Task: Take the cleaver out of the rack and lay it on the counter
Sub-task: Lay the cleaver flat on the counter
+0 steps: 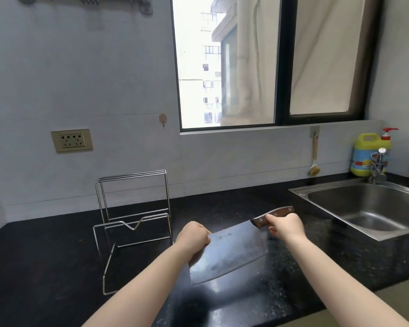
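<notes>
Basically, black speckled stone counter fills the lower view, stainless steel sink sunk in at right. Bare wire rack of thin steel rods stands left of centre, nothing in it. Wide rectangular steel cleaver with brown riveted wooden handle is already out, just right of the rack, flat side up and tilted, low over the counter; can't tell if the near corner touches the surface. Right hand is wrapped around the handle. Left hand is pinched on the blade's far-left end near the spine.

Judgement: rack step done, only the set-down remains. Risks: left fingers sit on bare steel, so a slip toward the edge could cut; letting go with one hand early lets the heavy blade swing or clatter onto the stone; setting it too near could leave it overhanging the front edge; drifting left could knock the light rack.
</notes>
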### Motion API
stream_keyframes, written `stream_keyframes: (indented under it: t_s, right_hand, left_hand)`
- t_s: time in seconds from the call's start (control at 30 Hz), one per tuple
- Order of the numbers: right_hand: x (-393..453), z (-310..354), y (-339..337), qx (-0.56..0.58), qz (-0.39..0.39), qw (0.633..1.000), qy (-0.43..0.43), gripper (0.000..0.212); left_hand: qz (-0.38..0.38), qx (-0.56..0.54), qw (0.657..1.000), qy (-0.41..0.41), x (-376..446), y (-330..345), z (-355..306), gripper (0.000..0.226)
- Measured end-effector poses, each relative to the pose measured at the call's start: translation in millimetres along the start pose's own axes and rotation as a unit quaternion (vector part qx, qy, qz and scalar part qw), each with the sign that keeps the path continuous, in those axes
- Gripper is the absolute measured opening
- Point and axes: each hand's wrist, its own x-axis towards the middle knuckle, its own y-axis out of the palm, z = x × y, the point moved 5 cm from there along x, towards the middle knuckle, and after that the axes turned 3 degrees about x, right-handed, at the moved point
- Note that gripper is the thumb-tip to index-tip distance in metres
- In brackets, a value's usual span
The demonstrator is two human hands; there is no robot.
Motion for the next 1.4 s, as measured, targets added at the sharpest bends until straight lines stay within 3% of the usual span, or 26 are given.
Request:
stream_keyframes:
  t_s: [0.13,0.33,0.53,0.77,1.13,1.4]
  right_hand:
    - [-5,-9,-1,-0.086,-0.045,0.995,-0.02,0.069]
    - [-12,-23,13,-0.276,0.033,0.96,-0.018,0.058]
    - [-16,-35,27,-0.419,0.081,0.899,-0.102,0.05]
    - [-12,-41,29,-0.461,0.094,0.869,-0.154,0.046]
    - [-13,-45,32,-0.52,0.076,0.831,-0.184,0.045]
    - [-18,-48,34,-0.532,0.106,0.823,-0.169,0.054]
  left_hand:
    - [0.009,0.029,1.0,-0.001,7,12,10,0.025]
    - [0.045,0.121,0.991,-0.026,9,24,25,0.008]
    - [0.048,0.1,0.992,-0.056,16,30,40,0.013]
    - [0.023,0.082,0.996,-0.036,18,32,45,0.021]
    - [-0.04,0.203,0.978,0.023,12,39,48,0.026]
    - [-0.066,0.154,0.986,0.01,7,34,55,0.036]
